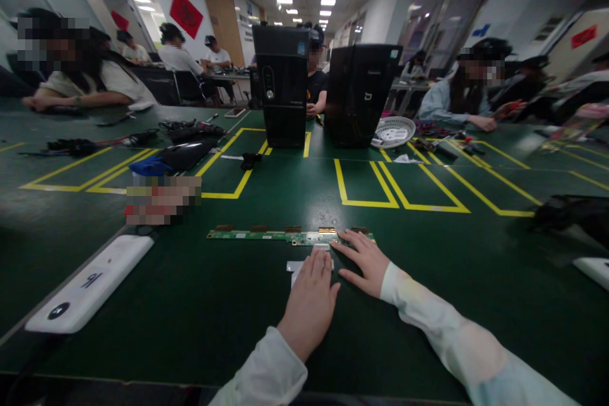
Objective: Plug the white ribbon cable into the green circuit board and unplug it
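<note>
A long, narrow green circuit board [266,236] lies crosswise on the green table, with several brownish-gold tabs along its far edge. My left hand [311,301] rests palm down, fingers stretched out side by side. Its fingertips reach a small white connector [321,246] at the board's near edge. Partly under those fingers lies a flat white strip [295,266], mostly hidden. My right hand [365,262] is spread open over the board's right end, fingertips on or just above it. Neither hand grips anything that I can see.
A white power bank-like device [90,285] lies at left. Two black computer towers [285,89] stand ahead, beside a white basket [394,132]. Cables and tools [181,131] sit farther back among yellow tape outlines [366,203]. Other people sit around the table.
</note>
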A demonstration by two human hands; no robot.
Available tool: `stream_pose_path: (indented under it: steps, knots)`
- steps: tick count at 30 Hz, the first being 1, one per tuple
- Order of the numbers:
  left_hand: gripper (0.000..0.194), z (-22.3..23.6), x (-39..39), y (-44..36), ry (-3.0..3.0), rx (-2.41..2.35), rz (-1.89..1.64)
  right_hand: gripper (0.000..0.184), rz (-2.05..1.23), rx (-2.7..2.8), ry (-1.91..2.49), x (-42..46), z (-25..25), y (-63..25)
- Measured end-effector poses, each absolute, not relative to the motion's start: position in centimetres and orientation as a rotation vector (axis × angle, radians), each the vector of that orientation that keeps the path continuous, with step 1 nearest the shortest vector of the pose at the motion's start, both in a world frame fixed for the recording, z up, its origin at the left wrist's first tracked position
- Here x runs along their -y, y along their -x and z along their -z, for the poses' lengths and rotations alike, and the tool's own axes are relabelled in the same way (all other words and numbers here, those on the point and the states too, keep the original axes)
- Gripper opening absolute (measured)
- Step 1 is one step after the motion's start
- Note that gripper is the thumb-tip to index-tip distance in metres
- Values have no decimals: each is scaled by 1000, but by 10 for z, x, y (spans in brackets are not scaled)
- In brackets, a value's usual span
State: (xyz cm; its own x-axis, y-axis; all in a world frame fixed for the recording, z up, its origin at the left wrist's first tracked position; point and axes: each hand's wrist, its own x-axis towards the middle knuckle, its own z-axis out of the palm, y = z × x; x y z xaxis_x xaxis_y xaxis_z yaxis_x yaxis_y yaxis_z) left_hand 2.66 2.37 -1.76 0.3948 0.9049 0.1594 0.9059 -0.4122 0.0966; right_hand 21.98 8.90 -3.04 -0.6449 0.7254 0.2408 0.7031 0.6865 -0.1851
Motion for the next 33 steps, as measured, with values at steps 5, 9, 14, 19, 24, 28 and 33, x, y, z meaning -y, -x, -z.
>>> stream_pose_path:
  steps: [5,9,14,19,24,28,33]
  knots:
    - [49,17,-24,-27,2607,1677,292,57,-110,2606,1127,-90,32,-219]
    - [48,17,-25,-27,2615,1677,316,57,-99,2604,1133,-90,32,-219]
    - [48,20,-27,-29,2600,1694,343,57,-94,2605,1145,-89,31,-218]
    - [49,16,-26,-31,2604,1734,369,58,-81,2589,1150,-89,33,-218]
    - [48,11,-28,-33,2577,1770,406,60,-59,2586,1160,-91,37,-218]
    - [48,1,-29,-28,2564,1776,477,61,-51,2590,1164,-92,38,-217]
    - [48,-19,-28,13,2493,1879,591,62,-52,2605,1175,-92,36,-217]
